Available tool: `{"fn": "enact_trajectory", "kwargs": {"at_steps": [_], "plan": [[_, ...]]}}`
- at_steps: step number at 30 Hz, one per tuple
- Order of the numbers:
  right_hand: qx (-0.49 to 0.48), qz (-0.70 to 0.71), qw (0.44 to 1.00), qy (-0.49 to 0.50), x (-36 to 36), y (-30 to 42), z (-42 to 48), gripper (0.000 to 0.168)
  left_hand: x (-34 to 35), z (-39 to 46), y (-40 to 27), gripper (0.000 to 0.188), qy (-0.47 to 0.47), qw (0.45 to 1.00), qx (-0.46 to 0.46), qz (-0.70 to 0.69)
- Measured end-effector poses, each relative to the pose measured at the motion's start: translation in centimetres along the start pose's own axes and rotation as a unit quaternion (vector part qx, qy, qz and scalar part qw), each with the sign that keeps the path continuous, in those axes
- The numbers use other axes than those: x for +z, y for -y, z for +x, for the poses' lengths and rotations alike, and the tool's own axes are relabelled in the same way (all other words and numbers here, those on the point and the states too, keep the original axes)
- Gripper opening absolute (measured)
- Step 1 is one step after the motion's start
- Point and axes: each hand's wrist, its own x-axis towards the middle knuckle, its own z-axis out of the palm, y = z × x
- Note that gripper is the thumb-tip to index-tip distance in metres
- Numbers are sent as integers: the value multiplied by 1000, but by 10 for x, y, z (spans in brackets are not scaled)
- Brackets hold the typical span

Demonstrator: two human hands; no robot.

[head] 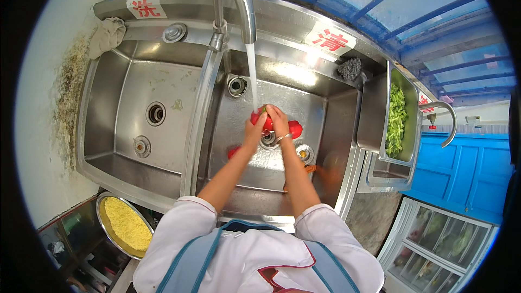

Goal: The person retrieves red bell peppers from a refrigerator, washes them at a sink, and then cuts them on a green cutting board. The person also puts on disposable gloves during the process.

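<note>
Both my hands are over the right basin (228,120) of a stainless steel double sink, under a running stream of water (252,77) from the gooseneck faucet (247,12). A red bell pepper (262,120) with a bit of green stem is held between them. My left hand (253,132) grips its near left side; my right hand (278,120) covers its right side, fingers curled over the top. Just right of the right hand lies another red pepper (295,129). A red piece (233,152) shows partly behind my left forearm. An orange object (310,168) is partly hidden by my right forearm.
A drain strainer (304,153) rests in the basin. Steel wool (349,69) sits at its back right corner. On the right stands a deep steel pan (372,109) of cut green vegetables (395,120). A bowl of yellow food (126,223) is at lower left; a cloth (108,37) hangs at upper left.
</note>
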Motion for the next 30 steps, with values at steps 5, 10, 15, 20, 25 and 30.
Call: {"fn": "enact_trajectory", "kwargs": {"at_steps": [5, 10, 15, 20, 25, 30], "plan": [[70, 151, 981, 100, 1, 3, 6, 31, -39, 7, -47, 46, 272, 932, -199, -136], [-212, -107, 938, -253, 60, -14, -10, 27, -4, 15, 23, 47, -65, 990, 64, -107], [76, 183, 975, 102, 1, -25, 19, 20, -28, 9, 13, 48, 73, 994, -59, -56], [43, 70, 994, 78, 24, 4, 15, 22, -53, 17, -27, 47, 265, 908, -210, -249], [-2, 35, 998, -57, 56, -18, 17, 23, -36, 39, 28, 37, -17, 994, 112, 1], [88, -225, 962, 125, 27, -68, 32, 46, -54, 1, 27, 44, -6, 916, 276, 290]]}}
